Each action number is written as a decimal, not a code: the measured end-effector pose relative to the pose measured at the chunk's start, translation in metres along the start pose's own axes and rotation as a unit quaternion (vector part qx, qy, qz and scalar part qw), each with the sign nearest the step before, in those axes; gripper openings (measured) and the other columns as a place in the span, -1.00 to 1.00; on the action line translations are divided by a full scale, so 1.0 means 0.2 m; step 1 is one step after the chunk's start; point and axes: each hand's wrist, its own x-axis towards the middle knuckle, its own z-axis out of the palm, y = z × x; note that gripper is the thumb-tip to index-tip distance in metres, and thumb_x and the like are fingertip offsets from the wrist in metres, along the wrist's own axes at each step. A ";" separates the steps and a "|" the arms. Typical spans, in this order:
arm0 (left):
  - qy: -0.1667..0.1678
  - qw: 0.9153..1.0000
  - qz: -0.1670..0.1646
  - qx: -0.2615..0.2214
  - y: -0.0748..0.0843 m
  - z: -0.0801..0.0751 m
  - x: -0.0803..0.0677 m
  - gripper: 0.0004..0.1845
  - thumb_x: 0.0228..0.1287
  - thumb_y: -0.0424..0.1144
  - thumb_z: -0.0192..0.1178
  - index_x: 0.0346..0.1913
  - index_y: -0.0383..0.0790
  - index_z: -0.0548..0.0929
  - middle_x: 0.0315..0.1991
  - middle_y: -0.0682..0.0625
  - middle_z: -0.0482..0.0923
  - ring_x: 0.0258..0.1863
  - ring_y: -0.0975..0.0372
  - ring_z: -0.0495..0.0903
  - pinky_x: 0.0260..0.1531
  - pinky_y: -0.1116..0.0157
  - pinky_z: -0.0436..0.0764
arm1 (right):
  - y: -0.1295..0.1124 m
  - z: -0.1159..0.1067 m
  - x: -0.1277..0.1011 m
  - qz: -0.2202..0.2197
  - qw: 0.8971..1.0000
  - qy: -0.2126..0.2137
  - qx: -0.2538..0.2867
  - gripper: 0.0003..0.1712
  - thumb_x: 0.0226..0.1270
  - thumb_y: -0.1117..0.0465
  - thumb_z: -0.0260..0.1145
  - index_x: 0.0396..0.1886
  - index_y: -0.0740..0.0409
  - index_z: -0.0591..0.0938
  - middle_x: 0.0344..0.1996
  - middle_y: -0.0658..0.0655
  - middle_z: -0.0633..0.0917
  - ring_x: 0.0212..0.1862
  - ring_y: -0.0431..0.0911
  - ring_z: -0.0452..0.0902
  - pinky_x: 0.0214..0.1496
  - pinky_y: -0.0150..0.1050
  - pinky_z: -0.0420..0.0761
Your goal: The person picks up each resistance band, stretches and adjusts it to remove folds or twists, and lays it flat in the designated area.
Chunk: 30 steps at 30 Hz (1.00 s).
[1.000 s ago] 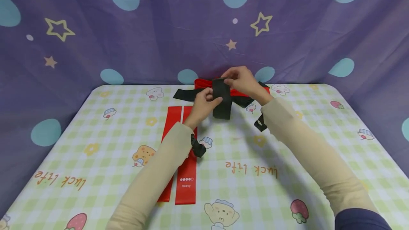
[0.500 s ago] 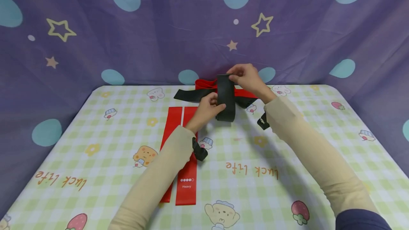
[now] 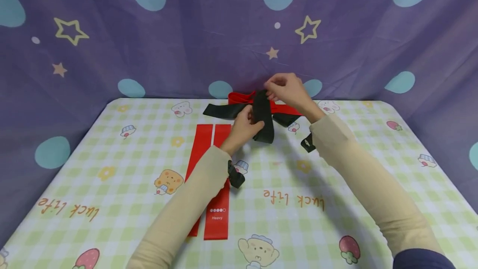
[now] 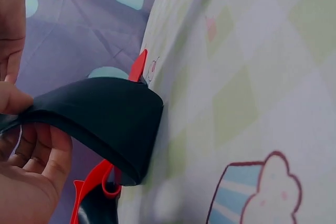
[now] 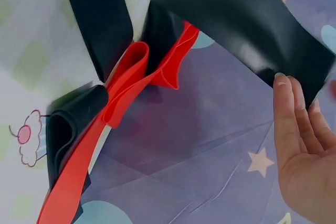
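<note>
Both hands hold a black elastic band [image 3: 263, 115] upright over the far middle of the table. My right hand [image 3: 270, 90] pinches its top end. My left hand [image 3: 254, 121] grips its side lower down, fingers curled round it. The band's bottom fold hangs just above the tablecloth. In the left wrist view the black band [image 4: 100, 119] bends over my left fingers [image 4: 31, 166]. In the right wrist view the black band [image 5: 236, 19] stretches from the thumb at the top to my right fingers [image 5: 299, 145].
Behind the hands lies a tangle of black bands [image 3: 222, 111] and red bands [image 3: 239, 96], with the red loops [image 5: 131, 77] close in the right wrist view. Two red bands [image 3: 216, 215] lie flat side by side under my left forearm. A starry purple curtain [image 3: 186, 53] backs the table [image 3: 336, 186].
Both hands have drifted slightly right with the black band. The band has turned and now looks narrower, and its lower fold hangs a bit farther right.
</note>
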 end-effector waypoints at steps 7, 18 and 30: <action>-0.028 0.999 -0.001 0.028 0.04 0.01 0.01 -0.47 0.14 -0.47 0.06 0.24 -0.26 0.38 -0.37 -0.03 0.35 -0.42 0.21 0.30 -0.40 0.38 0.31 | -0.02 -0.03 -0.02 -0.050 0.998 -0.018 0.039 -0.84 0.18 0.25 0.36 -0.27 0.19 0.59 -0.51 0.02 0.62 -0.42 -0.11 0.57 -0.28 -0.30 0.58; -0.060 0.998 0.000 0.011 0.07 -0.02 0.00 -0.49 0.15 -0.25 0.30 0.12 -0.21 0.33 -0.04 -0.10 0.37 -0.06 0.09 0.41 -0.13 0.27 0.53 | -0.06 -0.08 -0.04 -0.112 0.988 -0.073 0.071 -0.62 0.23 0.46 0.21 0.07 0.28 0.51 -0.10 0.14 0.58 -0.12 -0.05 0.57 0.01 -0.29 0.56; -0.033 0.999 0.028 -0.007 0.05 -0.05 0.00 -0.71 0.32 -0.32 0.15 0.04 -0.36 0.46 -0.02 -0.25 0.60 0.02 0.05 0.54 0.13 0.18 0.48 | -0.08 -0.15 0.04 -0.086 0.995 0.001 0.041 -0.75 0.22 0.41 0.26 -0.08 0.29 0.60 -0.20 0.09 0.62 -0.17 -0.05 0.59 -0.11 -0.39 0.57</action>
